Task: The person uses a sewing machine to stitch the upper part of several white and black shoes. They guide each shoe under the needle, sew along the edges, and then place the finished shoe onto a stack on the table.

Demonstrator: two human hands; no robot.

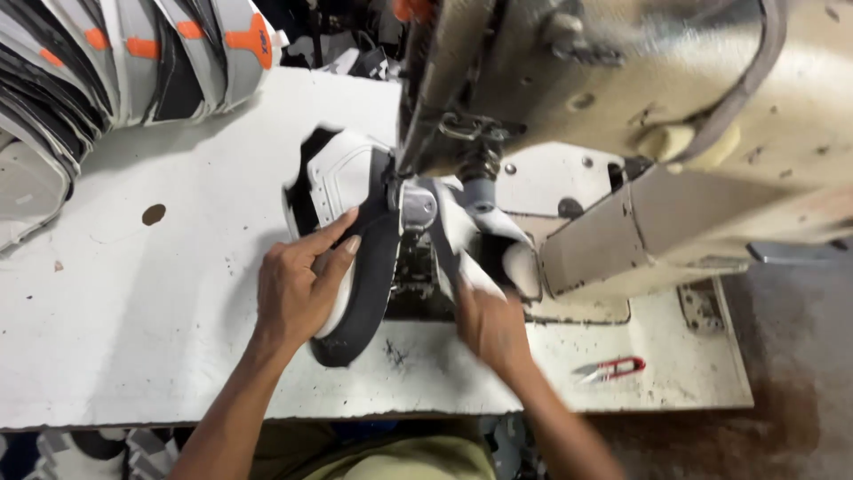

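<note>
Shoe upper (355,240), black and white, sits at the sewing machine (622,116) needle post, left hand (298,289) fingers clamped on its black edge, right hand (489,324) blurred, grip unclear, likely steadying it; red snips (611,368) right of the machine base.

A shoe-stitching workshop. Just above the hands looms a worn industrial sewing machine (622,116) on a scuffed white worktable (160,302). Far up-left of the left hand (298,289) lies a stack of cut shoe uppers (115,53); red thread snips (609,369) sit right of the right hand (489,324).
</note>
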